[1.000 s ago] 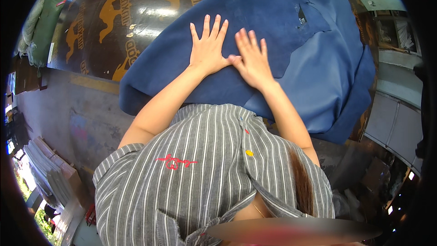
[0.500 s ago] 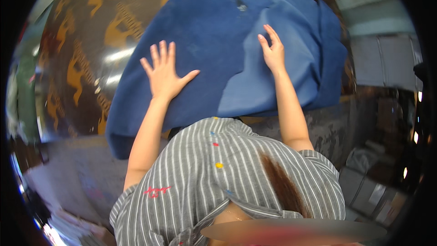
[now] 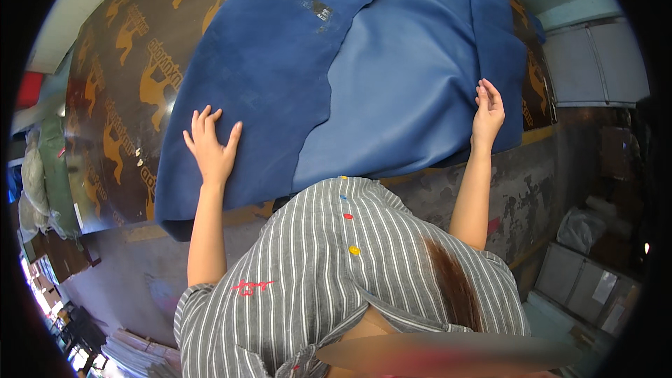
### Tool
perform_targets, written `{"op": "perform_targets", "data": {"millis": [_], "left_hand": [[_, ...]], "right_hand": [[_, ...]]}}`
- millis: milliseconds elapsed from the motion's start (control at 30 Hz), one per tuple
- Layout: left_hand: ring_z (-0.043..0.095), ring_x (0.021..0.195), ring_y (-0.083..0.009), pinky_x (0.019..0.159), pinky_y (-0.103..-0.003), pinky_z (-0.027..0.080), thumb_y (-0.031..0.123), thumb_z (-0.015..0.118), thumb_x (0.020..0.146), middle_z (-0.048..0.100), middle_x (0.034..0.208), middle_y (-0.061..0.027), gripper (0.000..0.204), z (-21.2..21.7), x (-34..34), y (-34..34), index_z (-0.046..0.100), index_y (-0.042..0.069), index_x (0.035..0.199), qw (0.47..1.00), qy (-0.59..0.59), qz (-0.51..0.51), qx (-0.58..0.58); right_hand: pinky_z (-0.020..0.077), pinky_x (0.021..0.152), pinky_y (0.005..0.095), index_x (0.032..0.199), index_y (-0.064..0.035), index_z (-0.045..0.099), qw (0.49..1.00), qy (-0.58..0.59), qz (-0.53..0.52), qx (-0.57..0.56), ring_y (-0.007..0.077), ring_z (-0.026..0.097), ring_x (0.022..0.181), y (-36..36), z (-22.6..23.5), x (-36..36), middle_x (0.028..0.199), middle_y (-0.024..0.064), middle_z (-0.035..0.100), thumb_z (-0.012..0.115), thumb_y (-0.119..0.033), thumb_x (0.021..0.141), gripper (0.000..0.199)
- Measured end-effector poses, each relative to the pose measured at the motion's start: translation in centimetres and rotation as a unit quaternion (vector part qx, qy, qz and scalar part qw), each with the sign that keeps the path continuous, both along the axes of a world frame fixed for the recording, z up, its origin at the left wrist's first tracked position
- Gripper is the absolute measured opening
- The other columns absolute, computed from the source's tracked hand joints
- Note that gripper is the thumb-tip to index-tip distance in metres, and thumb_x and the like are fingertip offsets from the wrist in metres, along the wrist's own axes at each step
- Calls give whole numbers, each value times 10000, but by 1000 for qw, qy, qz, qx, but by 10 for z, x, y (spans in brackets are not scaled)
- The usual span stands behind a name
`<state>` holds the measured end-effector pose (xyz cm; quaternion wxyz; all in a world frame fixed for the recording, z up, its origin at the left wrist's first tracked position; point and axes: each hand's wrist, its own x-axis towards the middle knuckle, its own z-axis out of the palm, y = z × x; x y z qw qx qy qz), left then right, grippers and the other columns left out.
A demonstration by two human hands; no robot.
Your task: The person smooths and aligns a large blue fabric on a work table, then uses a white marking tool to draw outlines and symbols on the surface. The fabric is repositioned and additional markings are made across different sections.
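A large blue leather hide (image 3: pixel 399 77) covers much of the table. Its left part is folded over, showing the darker, matte underside (image 3: pixel 259 70) with an uneven edge. My left hand (image 3: pixel 212 150) rests on this dark part near its left border, fingers spread and holding nothing. At the right, my right hand (image 3: pixel 488 113) has its thumb and fingers drawn together at the edge of a fold, apparently pinching the leather; the grip itself is partly hidden. A small pale label or mark (image 3: pixel 320 10) shows on the dark side.
The brown tabletop (image 3: pixel 105 133) carries yellow printed figures and shows to the left of the hide. Its front edge runs just before my body. Grey cabinets (image 3: pixel 591 63) stand at the right, with a clear plastic bag (image 3: pixel 581 229) below. Cloth bundles (image 3: pixel 35 182) hang at the left.
My right hand has moved right and nearer, its fingers now drawn together at the fold. My left hand has shifted left and nearer. More of the lighter blue side shows, and the hide looks smoother.
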<state>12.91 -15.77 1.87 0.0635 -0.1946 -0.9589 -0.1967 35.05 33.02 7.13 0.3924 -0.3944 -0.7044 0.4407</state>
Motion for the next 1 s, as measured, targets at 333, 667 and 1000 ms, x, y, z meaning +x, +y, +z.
{"op": "perform_targets", "data": {"millis": [333,667,1000], "left_hand": [[439,1421,-312,1183,-550,257,281,672,946,585,1423,-90,316,4,-11,171,684,124,1220,959,-19,-236,156],[639,1041,-222,942,-375,481,232,677,950,718,1132,-76,278,24,-99,208,709,99,1192,932,-101,-178,298],[635,783,-93,712,-263,521,208,525,1055,698,844,-35,280,15,-151,277,687,2,955,730,-375,-179,543]], "right_hand": [[510,919,289,1250,-16,660,971,-37,230,-57,167,654,1109,-44,-7,-142,1209,99,693,646,-266,1004,351],[502,846,303,1020,-13,704,969,-146,196,42,175,618,989,-14,-21,-290,1258,89,614,751,-388,907,395],[214,1179,532,764,-87,607,725,-165,509,434,307,369,1474,-62,32,-318,1474,46,553,769,-177,770,186]]}}
